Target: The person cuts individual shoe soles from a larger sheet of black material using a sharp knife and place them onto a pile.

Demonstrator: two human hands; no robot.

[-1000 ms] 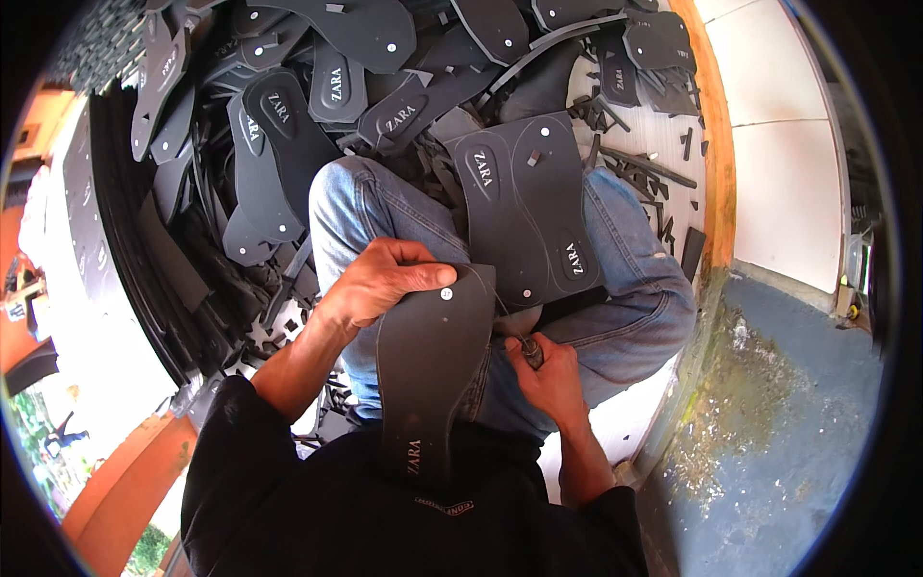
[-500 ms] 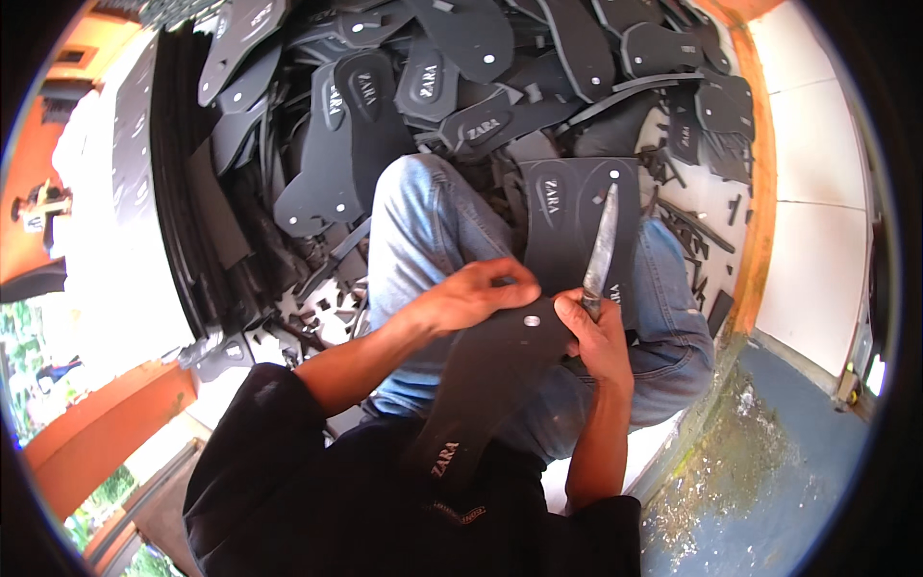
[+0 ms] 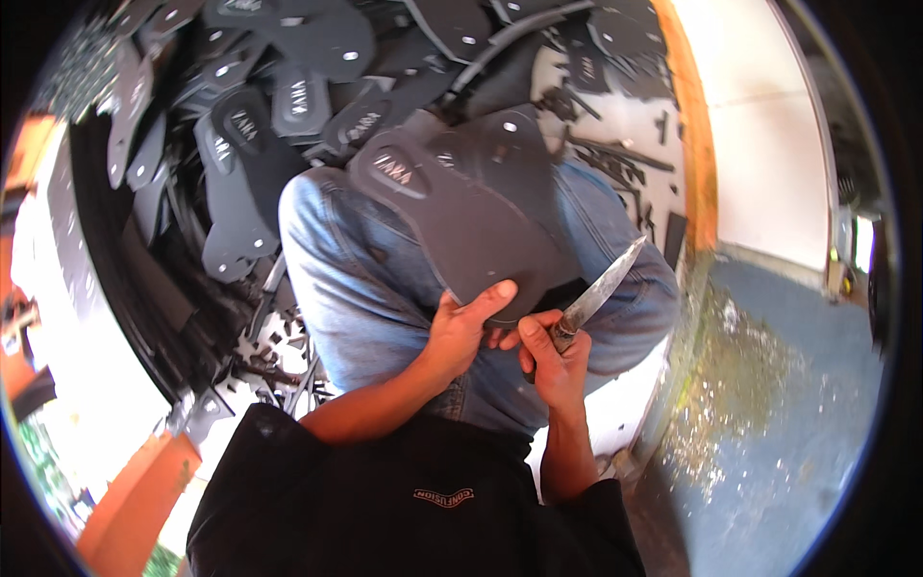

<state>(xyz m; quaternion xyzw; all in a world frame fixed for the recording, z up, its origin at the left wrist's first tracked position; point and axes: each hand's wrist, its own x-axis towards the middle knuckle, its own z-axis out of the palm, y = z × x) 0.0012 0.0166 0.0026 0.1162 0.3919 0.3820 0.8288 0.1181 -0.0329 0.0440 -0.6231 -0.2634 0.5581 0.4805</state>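
Note:
A black foam sandal sole lies over my lap, its raised, printed oval pad at the far end. My left hand grips the near edge, thumb on top and the other fingers partly hidden beneath. In my right hand is a knife with a dark handle, its worn blade pointing up and to the right. The right fingertips are close to the sole's near edge; whether they touch it I cannot tell. Under the sole, a black foam sheet with a white dot rests across my jeans.
Many black soles and dark offcuts are heaped beyond my knees. Tall stacked dark sheets stand at the left. Small black scraps lie on the white floor at the right, beside an orange-brown edge and a blue-grey floor.
The sole has swung round from lying toward my torso to pointing away over my lap. My left hand has shifted its grip to the near end. The knife now tilts further right.

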